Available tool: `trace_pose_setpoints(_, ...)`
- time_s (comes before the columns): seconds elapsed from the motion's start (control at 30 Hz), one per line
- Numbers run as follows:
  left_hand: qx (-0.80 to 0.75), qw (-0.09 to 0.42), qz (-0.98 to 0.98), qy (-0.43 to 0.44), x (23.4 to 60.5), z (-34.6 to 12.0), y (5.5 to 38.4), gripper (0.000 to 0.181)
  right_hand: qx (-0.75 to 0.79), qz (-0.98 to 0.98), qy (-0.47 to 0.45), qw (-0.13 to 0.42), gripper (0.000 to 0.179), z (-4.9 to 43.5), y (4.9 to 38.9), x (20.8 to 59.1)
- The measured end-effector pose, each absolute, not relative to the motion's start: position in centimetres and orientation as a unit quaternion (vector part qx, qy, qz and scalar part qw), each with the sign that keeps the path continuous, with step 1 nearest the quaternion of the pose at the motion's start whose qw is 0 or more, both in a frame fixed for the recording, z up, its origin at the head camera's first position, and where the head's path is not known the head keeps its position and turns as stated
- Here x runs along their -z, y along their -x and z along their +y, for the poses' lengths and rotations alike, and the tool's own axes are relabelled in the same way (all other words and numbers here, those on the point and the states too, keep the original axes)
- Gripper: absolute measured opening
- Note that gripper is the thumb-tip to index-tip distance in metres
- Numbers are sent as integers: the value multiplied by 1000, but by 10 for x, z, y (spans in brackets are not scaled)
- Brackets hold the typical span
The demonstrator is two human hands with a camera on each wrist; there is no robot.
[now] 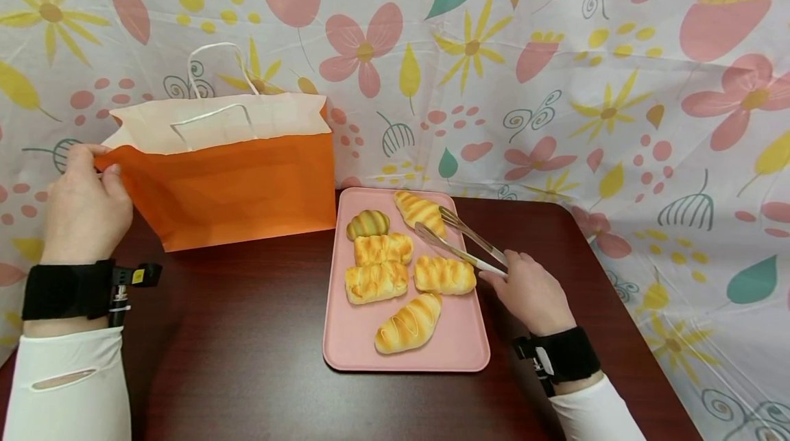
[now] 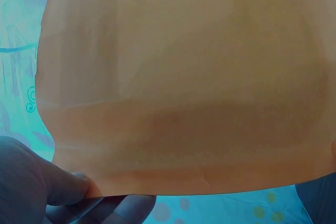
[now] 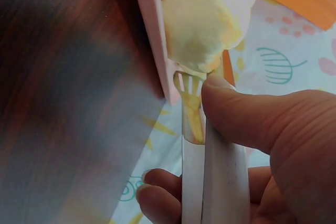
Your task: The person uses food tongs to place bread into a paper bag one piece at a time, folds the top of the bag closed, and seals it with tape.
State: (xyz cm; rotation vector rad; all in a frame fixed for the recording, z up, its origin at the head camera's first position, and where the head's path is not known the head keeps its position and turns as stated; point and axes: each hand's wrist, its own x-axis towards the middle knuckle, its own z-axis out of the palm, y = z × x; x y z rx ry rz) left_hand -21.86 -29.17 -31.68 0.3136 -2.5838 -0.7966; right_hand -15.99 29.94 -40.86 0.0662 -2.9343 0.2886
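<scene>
My left hand (image 1: 89,201) pinches the upper left edge of an orange paper bag (image 1: 241,187) with white handles. In the left wrist view, the thumb and fingers grip the rim of the bag (image 2: 184,145). My right hand (image 1: 535,293) holds metal tongs (image 1: 475,239) with pale handles. The tongs' spread tips lie about the near end of a striped bread roll (image 1: 415,208) at the back of a pink tray (image 1: 352,352); whether they touch it I cannot tell. In the right wrist view, thumb and fingers hold the tongs' handles (image 3: 223,177).
Also on the tray are a greenish roll (image 1: 368,224), stacked-looking golden rolls (image 1: 378,282), another roll (image 1: 444,275) and a croissant-shaped bread (image 1: 409,324). The dark wooden table (image 1: 247,345) ends at a flower-patterned cloth (image 1: 469,118) behind and to the right.
</scene>
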Motion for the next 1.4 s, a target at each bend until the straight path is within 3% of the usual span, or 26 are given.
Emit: trace_pose_setpoints(1.4, 285, 215, -928, -110, 317, -291, 220, 50, -80, -991, -4, 104, 49, 299, 159, 405)
